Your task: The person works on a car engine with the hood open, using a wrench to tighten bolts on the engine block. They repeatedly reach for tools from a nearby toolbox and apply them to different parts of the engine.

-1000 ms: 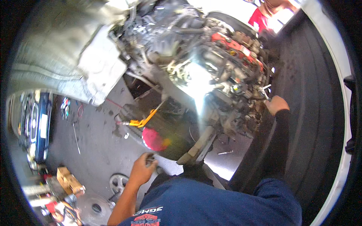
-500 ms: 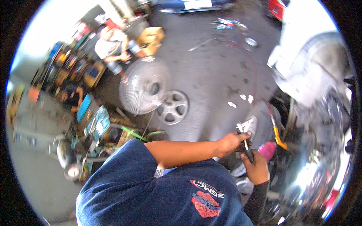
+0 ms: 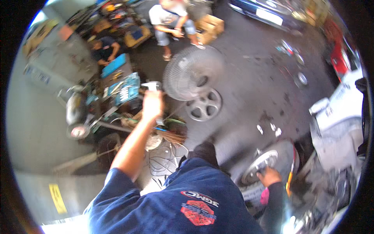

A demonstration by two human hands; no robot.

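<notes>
My left arm is stretched out to the left. My left hand [image 3: 153, 104], blurred, is closed around a silvery metal tool [image 3: 151, 85] with a T-shaped head, whose narrow end shows below the fist. Just beyond it lies an open blue-green tool case [image 3: 128, 89] with several pieces in it. At the lower right my right hand [image 3: 270, 176] is closed, with a dark tool end [image 3: 260, 171] at its fingers. It is close to a round metal disc [image 3: 269, 159] with a hub; whether it touches the disc I cannot tell.
A floor fan [image 3: 191, 74] stands ahead, a spoked wheel cover [image 3: 210, 107] beside it. A yellow-ended hose [image 3: 289, 182] hangs near the disc. A pale car part [image 3: 337, 121] is at right. One person [image 3: 167, 19] sits by a cardboard box [image 3: 210, 29]; another [image 3: 107, 48] is farther left.
My hands were together over the right side; now the left has swung far left with the silvery tool. My right hand stays near the disc. The view has turned left.
</notes>
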